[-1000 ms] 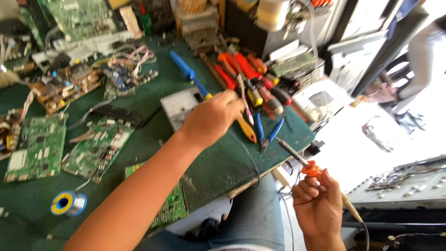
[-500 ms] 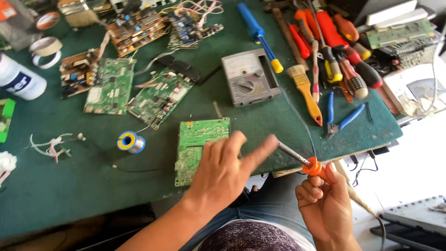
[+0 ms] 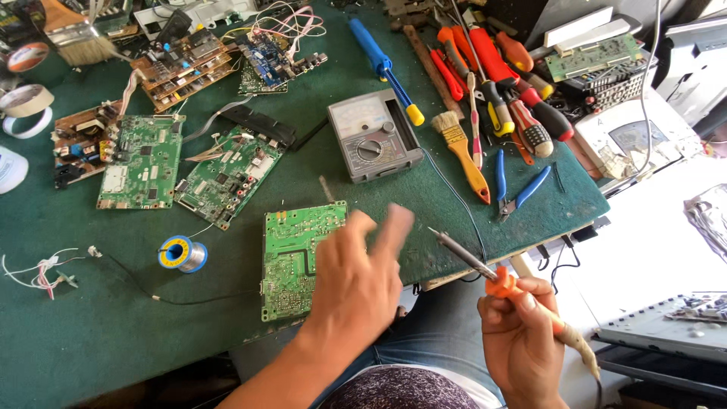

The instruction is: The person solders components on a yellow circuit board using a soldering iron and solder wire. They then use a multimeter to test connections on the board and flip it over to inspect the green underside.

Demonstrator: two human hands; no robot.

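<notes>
A workbench covered in green cloth (image 3: 91, 341) fills the room in front of the seated person, crowded with electronics and hand tools. Take the grey meter (image 3: 373, 141) in the middle of the bench as the marker for everything else.

The right hand (image 3: 522, 341) is closed in a fist round the handle of a soldering iron (image 3: 503, 286), off the bench edge and well to the lower right of the meter, over the person's lap. The metal tip points up and left toward the bench but touches nothing. The iron looks light and stiff, and I'd judge the metal shaft too hot to touch; the pale handle behind the orange collar is the place to hold it, and that is where the fingers sit.

The left hand (image 3: 360, 276) hovers open below the meter, fingers spread and blurred, holding nothing. It hangs just over the right edge of a green circuit board (image 3: 297, 257) lying flat on the cloth; whether it touches the board I cannot tell. That board should be thin, rigid and fragile, best lifted by its bare edges.

A spool of solder (image 3: 182, 254) lies to the lower left of the meter, near the board. A brush (image 3: 462, 148), blue pliers (image 3: 515, 189) and red-handled screwdrivers (image 3: 492, 68) lie to the meter's right.
</notes>
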